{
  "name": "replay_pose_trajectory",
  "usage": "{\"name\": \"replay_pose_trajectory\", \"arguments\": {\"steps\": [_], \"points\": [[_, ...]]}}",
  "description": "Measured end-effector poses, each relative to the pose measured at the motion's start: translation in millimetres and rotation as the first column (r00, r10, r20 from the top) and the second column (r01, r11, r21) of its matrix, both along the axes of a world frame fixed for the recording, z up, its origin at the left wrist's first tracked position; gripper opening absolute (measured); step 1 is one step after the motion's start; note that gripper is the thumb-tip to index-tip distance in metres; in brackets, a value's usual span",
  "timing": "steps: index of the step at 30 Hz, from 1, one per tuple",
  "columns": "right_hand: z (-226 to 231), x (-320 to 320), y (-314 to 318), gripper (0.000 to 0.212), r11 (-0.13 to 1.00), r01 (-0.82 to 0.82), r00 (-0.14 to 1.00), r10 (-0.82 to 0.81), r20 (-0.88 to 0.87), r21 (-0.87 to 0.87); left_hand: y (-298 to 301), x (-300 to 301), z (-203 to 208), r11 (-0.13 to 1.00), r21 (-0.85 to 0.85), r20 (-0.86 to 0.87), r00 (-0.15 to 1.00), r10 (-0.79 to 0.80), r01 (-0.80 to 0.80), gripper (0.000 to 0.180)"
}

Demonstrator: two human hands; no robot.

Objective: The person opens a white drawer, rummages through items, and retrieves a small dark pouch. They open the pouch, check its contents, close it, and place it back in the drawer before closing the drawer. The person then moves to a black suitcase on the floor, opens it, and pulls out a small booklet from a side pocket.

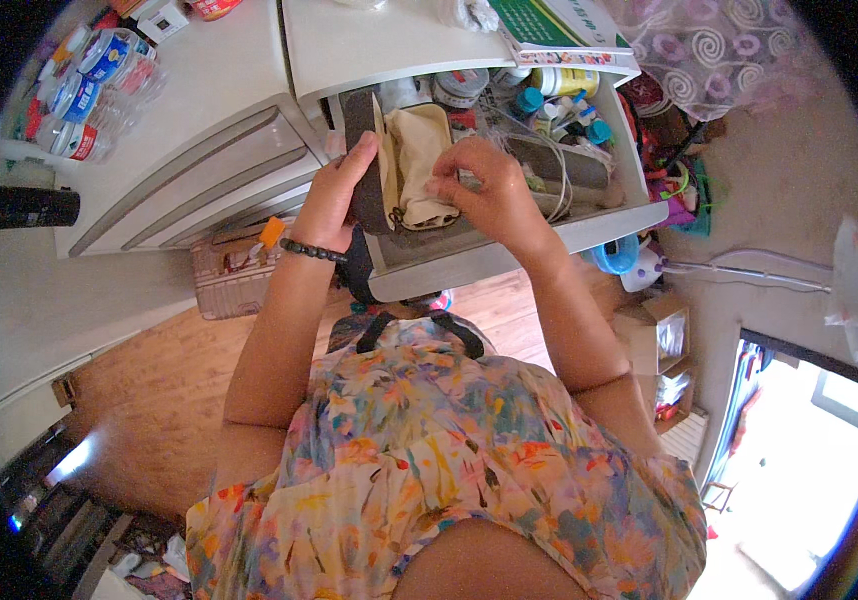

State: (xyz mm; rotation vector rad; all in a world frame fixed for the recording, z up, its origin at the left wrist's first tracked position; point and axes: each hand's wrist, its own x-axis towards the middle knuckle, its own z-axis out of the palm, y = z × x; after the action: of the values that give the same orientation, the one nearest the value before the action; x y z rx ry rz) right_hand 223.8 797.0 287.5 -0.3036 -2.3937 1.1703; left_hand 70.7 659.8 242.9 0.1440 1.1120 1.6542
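Observation:
Over an open drawer, my left hand (334,195) grips the lid side of a dark grey case (367,180), its thumb along the outer edge. The case stands open and shows a pale lining. Inside lies a cream cloth pouch (421,150) with a dark drawstring bit at its near end. My right hand (489,185) is at the pouch's right side, with thumb and fingertips pinched together on the cloth. The curled fingers partly hide what they grip.
The white drawer (519,240) holds jars, small bottles with blue caps (529,99), a white cable and a grey block-like case (564,162). Plastic bottles (84,95) and a black cylinder (35,207) are at left. A pink suitcase (229,275) stands below.

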Motion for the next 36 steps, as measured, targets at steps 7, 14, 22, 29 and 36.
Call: {"name": "replay_pose_trajectory", "arguments": {"steps": [7,14,22,29,36], "points": [[-13,5,6,0.017,0.975,-0.023,0.999,0.028,-0.018,0.22,4,3,6,1.0,0.026,0.064,0.998,0.002,-0.004,0.044],[5,-11,3,0.01,0.993,0.107,0.987,-0.1,0.123,-0.052,4,6,0,1.0,0.027,0.082,0.997,-0.011,0.009,0.047],[1,-7,5,0.01,0.997,0.069,0.994,-0.067,0.09,-0.024,1,4,-5,0.999,0.025,0.08,0.996,-0.049,0.047,0.049],[11,-2,4,0.011,0.99,-0.087,0.993,0.077,0.086,0.109,2,8,2,0.996,0.08,0.116,0.993,-0.037,0.028,0.051],[-23,3,13,0.053,0.91,0.164,0.983,-0.181,-0.009,-0.382,0,8,11,0.987,0.159,0.135,0.99,-0.041,0.019,0.053]]}}
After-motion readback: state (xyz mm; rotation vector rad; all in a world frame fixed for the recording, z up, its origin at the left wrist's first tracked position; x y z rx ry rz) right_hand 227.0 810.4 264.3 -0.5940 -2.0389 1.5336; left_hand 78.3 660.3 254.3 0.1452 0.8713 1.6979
